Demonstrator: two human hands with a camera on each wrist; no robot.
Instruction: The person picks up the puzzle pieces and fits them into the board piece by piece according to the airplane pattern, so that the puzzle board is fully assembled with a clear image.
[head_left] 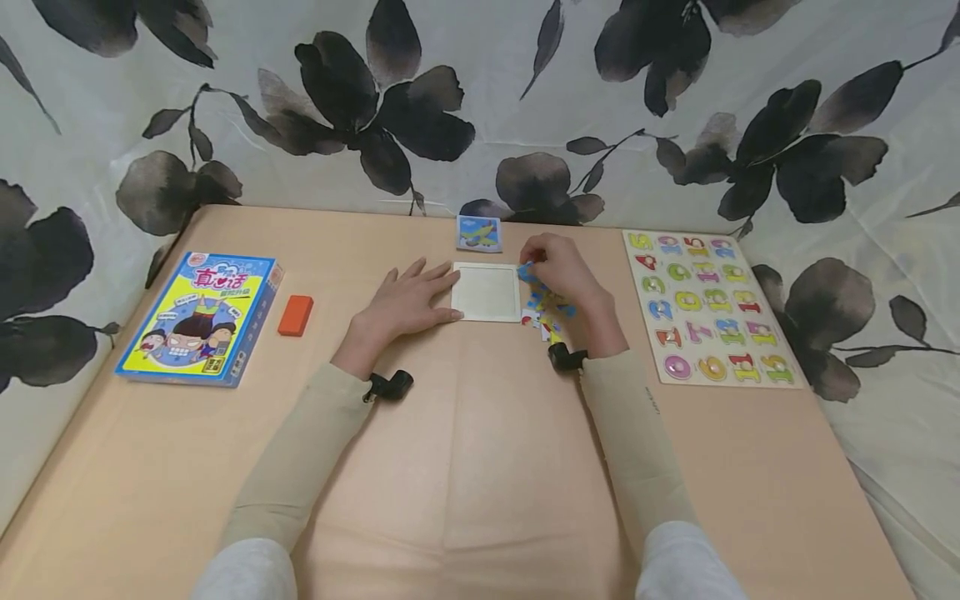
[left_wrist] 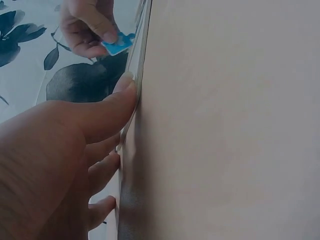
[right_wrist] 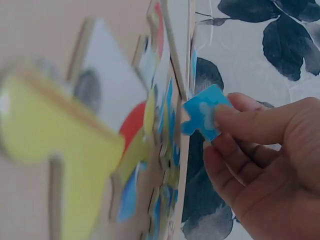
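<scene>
A white puzzle tray [head_left: 486,292] with a raised rim lies at the middle of the table, its inside bare. The left hand [head_left: 408,302] rests beside it with spread fingers, thumb and fingertips touching the tray's left edge; in the left wrist view that thumb lies on the rim [left_wrist: 142,50]. At the tray's right edge the right hand [head_left: 567,271] pinches a blue puzzle piece [right_wrist: 206,112] with a pale patch between thumb and fingers. Loose puzzle pieces [head_left: 535,319], blue, yellow, red and white, lie scattered below that hand, partly hidden by it.
Behind the tray lies a small picture card [head_left: 479,234]. A boxed game [head_left: 198,321] and an orange block [head_left: 296,316] lie at the left. At the right is a sheet of colourful shapes [head_left: 708,308]. A flower-patterned cloth [head_left: 495,100] hangs behind the table.
</scene>
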